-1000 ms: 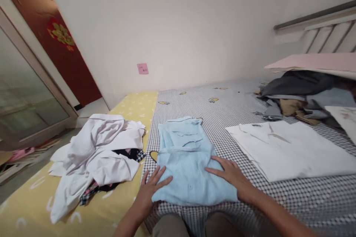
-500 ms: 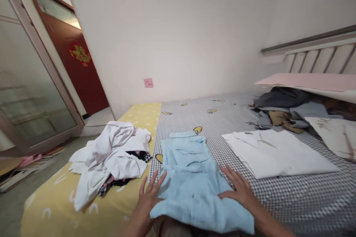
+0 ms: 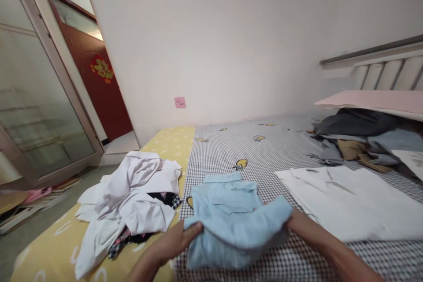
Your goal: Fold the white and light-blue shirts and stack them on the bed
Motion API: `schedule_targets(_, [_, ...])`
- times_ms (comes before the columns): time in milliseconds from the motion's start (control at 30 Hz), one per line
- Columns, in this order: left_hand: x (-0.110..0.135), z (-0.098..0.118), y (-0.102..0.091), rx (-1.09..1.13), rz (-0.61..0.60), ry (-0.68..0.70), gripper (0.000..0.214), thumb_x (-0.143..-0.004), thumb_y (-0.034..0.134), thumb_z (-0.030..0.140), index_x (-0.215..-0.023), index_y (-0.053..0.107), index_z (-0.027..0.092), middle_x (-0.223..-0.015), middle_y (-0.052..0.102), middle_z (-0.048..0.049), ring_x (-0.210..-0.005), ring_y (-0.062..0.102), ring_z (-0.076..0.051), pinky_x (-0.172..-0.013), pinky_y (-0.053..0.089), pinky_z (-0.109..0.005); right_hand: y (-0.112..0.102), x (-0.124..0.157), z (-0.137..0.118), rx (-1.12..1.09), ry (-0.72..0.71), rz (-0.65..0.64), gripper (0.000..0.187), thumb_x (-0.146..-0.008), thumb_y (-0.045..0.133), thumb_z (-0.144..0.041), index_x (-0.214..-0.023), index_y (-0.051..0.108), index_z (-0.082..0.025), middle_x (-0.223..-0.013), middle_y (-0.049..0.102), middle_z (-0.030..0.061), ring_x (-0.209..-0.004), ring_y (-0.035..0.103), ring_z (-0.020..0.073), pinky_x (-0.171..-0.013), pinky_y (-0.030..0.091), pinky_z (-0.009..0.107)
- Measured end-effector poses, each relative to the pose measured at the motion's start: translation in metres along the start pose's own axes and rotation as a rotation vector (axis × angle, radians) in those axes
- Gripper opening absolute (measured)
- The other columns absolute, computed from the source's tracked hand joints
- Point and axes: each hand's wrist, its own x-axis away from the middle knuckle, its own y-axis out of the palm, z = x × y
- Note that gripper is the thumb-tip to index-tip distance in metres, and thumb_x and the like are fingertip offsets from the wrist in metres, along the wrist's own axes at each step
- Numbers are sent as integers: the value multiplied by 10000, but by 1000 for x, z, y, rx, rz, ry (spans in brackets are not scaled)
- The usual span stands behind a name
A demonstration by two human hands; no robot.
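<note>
A light blue shirt (image 3: 231, 218) lies on the checked bedsheet (image 3: 231, 150) right in front of me, its near hem lifted and folded up toward the collar. My left hand (image 3: 175, 240) pinches the hem's left corner, thumb on top. My right hand (image 3: 291, 220) is under the hem's right corner; cloth covers its fingers and only the wrist shows. A heap of crumpled white shirts (image 3: 132, 198) lies to the left on the yellow sheet (image 3: 165, 141).
A flat white shirt (image 3: 350, 202) lies to the right. Dark and grey clothes (image 3: 357, 136) are piled by the headboard (image 3: 380, 70) under a pink board (image 3: 376, 99). A glass door (image 3: 39, 105) and floor clutter are at the left.
Both hands lay flat on the blue shirt before; now they have gripped its near hem and lifted it up and away from me. The camera has tilted up slightly.
</note>
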Motion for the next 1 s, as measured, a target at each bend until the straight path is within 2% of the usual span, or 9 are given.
schedule_targets(67, [-42,7,-6,271,44,-45,648,-831,569,709,-1245,670,222,-1372,653,-67,-1339,537,-261,-1171,368,-376,3,-32,-1,-219,112,-32,494,-771,732,-481,-1145,695,-160,-1229,719,148,-1187,642,328,-1063,470,498])
schedule_targets(167, [-112,0,-13,684,137,-267,680,-860,542,690,-1267,627,151,-1262,707,-155,-1186,658,-259,-1058,499,-376,4,-84,18,-531,312,-29,524,-713,810,-483,-1077,677,-131,-1029,772,166,-1002,723,325,-953,548,481])
schedule_targets(300, [-174,-24,-15,799,183,-469,758,-896,375,735,-1291,587,123,-1136,749,-184,-1033,728,-262,-938,578,-398,-1,-129,53,-620,443,114,589,-731,811,-463,-1184,622,-138,-951,779,151,-893,746,294,-864,589,448])
schedule_targets(400, [-177,-44,-13,825,89,-498,806,-861,368,784,-1247,619,123,-1127,750,-188,-1029,729,-278,-917,588,-401,-5,-133,68,-637,432,83,706,-751,779,-532,-1309,540,-173,-1101,755,154,-960,736,281,-886,582,435])
schedule_targets(500, [-162,-61,-10,884,39,-423,767,-795,568,758,-1263,610,153,-1158,743,-174,-1046,722,-292,-931,583,-409,-5,-124,72,-511,351,85,892,-641,858,-476,-1391,449,-218,-1235,708,145,-1020,717,293,-896,575,437])
schedule_targets(567, [-156,-68,-7,873,91,-319,759,-690,818,568,-1303,570,198,-1166,744,-149,-1039,723,-296,-942,577,-423,-4,-119,72,-367,267,153,941,-601,861,-415,-1412,425,-221,-1270,691,135,-1049,704,296,-903,568,420])
schedule_targets(633, [-158,-72,-2,805,186,-215,809,-577,922,344,-1288,561,208,-1137,752,-136,-1012,729,-299,-931,580,-433,-2,-118,71,-237,184,253,894,-648,788,-423,-1429,415,-201,-1285,678,133,-1074,689,288,-924,551,403])
schedule_targets(800, [-181,-70,5,633,364,-152,587,-663,852,325,-1169,614,147,-1069,757,-154,-982,729,-286,-897,589,-419,-2,-133,72,161,95,426,814,-773,623,-372,-1503,349,-141,-1408,584,159,-1217,609,290,-1056,444,418])
schedule_targets(1000, [-176,-69,-6,271,571,-231,604,-793,749,358,-1307,546,115,-1186,707,-190,-1166,653,-310,-1011,513,-456,-6,-133,66,631,325,439,753,-921,458,-288,-1598,144,-190,-1319,615,180,-1144,639,310,-970,471,481])
